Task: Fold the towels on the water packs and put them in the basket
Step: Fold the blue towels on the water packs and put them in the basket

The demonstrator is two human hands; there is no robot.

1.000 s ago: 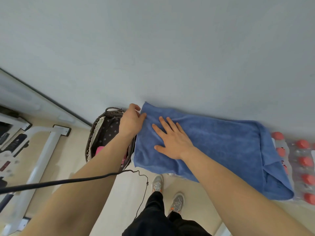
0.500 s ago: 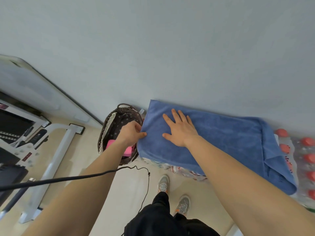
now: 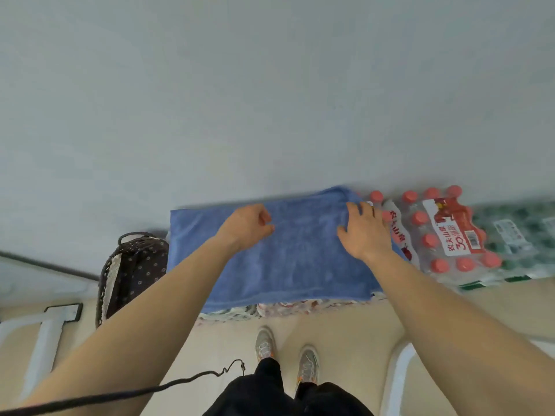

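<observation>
Where both hands (image 3: 246,228) (image 3: 365,235) rest | fuzzy rectangular blue towel (image 3: 300,259) | plastic-wrapped water packs (image 3: 450,235)

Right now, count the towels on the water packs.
1. The blue towel lies spread over the water packs, just right of the basket. More could be hidden beneath it or inside the basket.

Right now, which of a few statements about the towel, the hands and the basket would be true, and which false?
1. The blue towel lies spread over water packs. True.
2. The dark basket stands to the right of the towel. False: it stands to its left.
3. The left hand and the right hand are both over the towel. True.
4. The bottle caps beside the towel are green. False: they are red.
</observation>
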